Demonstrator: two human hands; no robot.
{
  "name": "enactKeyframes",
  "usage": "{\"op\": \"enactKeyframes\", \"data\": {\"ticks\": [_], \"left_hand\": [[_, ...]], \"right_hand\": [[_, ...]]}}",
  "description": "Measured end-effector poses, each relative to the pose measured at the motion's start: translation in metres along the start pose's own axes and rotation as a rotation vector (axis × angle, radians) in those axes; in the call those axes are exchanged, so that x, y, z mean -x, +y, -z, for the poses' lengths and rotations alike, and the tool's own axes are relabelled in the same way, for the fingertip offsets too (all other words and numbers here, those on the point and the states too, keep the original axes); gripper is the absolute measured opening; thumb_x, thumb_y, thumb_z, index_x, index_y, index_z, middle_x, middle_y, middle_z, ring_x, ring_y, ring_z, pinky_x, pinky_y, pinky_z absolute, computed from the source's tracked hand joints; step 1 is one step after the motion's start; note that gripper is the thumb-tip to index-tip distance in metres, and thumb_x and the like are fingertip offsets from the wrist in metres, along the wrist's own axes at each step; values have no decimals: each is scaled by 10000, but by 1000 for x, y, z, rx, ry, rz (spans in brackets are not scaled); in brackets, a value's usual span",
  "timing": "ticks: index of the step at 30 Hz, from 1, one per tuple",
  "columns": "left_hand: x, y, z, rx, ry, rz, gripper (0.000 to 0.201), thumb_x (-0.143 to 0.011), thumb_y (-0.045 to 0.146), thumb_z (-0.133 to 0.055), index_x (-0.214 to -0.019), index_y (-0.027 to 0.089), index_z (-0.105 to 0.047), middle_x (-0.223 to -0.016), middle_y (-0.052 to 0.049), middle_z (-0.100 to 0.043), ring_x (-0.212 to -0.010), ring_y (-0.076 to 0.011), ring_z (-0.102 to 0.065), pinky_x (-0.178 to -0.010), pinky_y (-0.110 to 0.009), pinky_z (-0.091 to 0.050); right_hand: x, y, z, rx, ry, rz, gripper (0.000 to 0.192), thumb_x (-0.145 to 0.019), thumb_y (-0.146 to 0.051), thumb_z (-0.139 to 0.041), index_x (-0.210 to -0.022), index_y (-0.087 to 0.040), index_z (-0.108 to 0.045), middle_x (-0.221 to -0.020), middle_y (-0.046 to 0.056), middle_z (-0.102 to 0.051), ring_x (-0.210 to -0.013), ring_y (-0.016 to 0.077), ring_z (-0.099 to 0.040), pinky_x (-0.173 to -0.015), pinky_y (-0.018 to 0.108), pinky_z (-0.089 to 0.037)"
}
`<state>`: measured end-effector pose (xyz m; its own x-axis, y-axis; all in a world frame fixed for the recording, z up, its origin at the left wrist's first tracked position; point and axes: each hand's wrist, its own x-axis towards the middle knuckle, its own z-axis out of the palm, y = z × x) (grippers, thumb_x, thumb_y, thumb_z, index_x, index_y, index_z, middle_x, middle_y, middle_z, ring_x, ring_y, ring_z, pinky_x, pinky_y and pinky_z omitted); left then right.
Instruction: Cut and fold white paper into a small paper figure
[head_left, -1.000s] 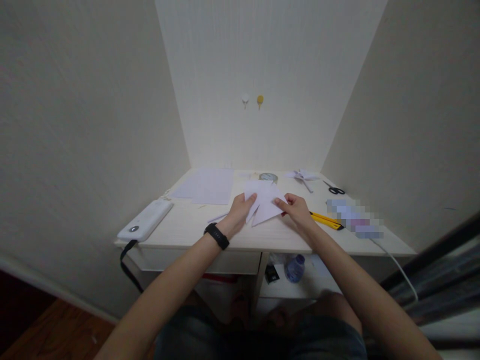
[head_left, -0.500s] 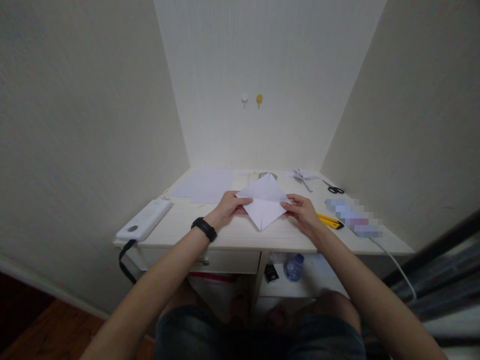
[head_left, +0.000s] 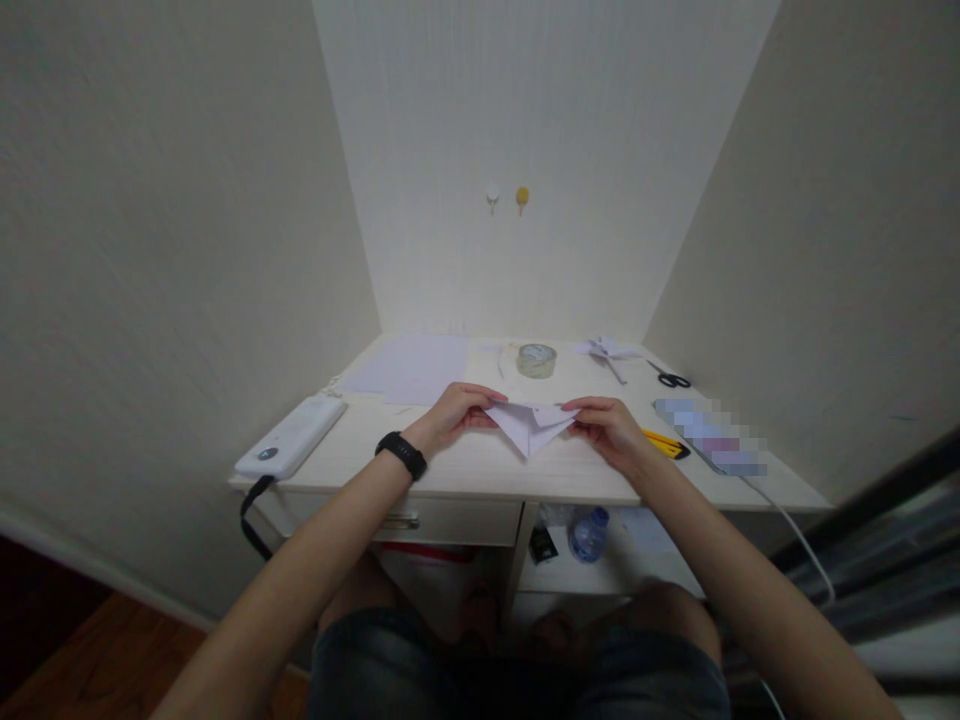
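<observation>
Paper: folded white sheet (head_left: 531,424), a downward-pointing triangle at the desk's (head_left: 480,470) front middle, held between both hands.
Left hand (head_left: 456,412): fingers pinched on its left corner.
Right hand (head_left: 609,424): fingers pinched on its right corner.
Progress: several folds look made (layers show); the shape seems unfinished.
Around: tape (head_left: 536,360), scissors (head_left: 670,378), spare sheets (head_left: 412,368).

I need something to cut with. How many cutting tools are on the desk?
2: black-handled scissors at the desk's far right, and a yellow utility knife just right of the right hand. The hand partly hides the knife.
</observation>
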<state>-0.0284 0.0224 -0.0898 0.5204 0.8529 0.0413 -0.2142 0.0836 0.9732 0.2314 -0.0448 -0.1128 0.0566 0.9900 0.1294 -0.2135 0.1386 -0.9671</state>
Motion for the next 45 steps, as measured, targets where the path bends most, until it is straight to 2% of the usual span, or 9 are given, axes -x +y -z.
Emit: {"op": "enactKeyframes", "data": {"ticks": [7,10,13,16,22,31,37,41,45], "left_hand": [[2,1,-1,-17,32,-29,301,-719,358,-793,-795,70,-755,-829,-156,-731,-719,-203,-690,-700,-350,-604],[1,-1,-3,-146,82,-77,290,-638,317,-866,-769,84,-753,-795,-131,-726,-684,-176,-659,-645,-299,-579],[1,-3,-5,-290,102,-121,289,-592,234,-876,-831,113,-767,-786,-90,-723,-656,-160,-641,-569,-250,-535],[1,-3,-7,-369,53,-128,338,-607,228,-858,-923,138,-777,-802,-81,-729,-658,-166,-645,-548,-241,-518],[4,7,-16,-512,-103,-104,229,-652,271,-813,-841,142,-795,-797,-96,-752,-627,-161,-634,-549,-233,-486],[-16,39,-43,-1114,-311,-290,64,-656,173,-774,-700,208,-805,-646,-52,-738,-579,-180,-637,-542,-246,-397],[-22,52,-50,-1130,-405,-270,30,-681,157,-771,-693,179,-787,-630,-27,-719,-571,-143,-612,-575,-240,-396],[-14,64,-42,-1195,-437,-211,99,-747,231,-745,-792,154,-786,-723,-35,-740,-654,-139,-629,-640,-246,-430],[-5,76,-30,-1209,-398,-191,150,-744,264,-748,-817,136,-779,-742,-50,-742,-662,-144,-641,-641,-255,-461]], "right_hand": [[2,2,-3,62,-20,80,164,-594,-307,-784,-678,-167,-785,-854,118,-757,-729,205,-646,-656,328,-539],[0,7,-2,176,42,119,244,-568,-381,-845,-657,-175,-749,-732,77,-727,-683,187,-623,-646,318,-514],[-2,9,1,287,33,159,374,-554,-369,-868,-854,-182,-747,-652,15,-688,-603,151,-581,-594,284,-460],[-4,3,0,434,-88,150,421,-610,-387,-827,-960,-166,-752,-587,-8,-649,-543,132,-524,-538,261,-391],[-11,-21,-12,717,-374,49,289,-667,-431,-762,-710,-145,-777,-585,31,-659,-507,111,-465,-468,238,-302],[-13,-41,-25,806,-420,75,235,-664,-403,-755,-682,-173,-799,-571,28,-660,-508,109,-460,-471,236,-295],[-9,-62,-25,859,-432,52,272,-681,-421,-749,-676,-152,-787,-559,26,-634,-514,110,-466,-476,239,-304],[-6,-71,-14,853,-446,45,294,-690,-437,-756,-709,-145,-780,-595,22,-652,-552,117,-505,-529,250,-369],[-4,-77,-2,861,-367,89,337,-686,-481,-760,-755,-152,-778,-692,44,-707,-624,148,-577,-589,272,-433]]}}
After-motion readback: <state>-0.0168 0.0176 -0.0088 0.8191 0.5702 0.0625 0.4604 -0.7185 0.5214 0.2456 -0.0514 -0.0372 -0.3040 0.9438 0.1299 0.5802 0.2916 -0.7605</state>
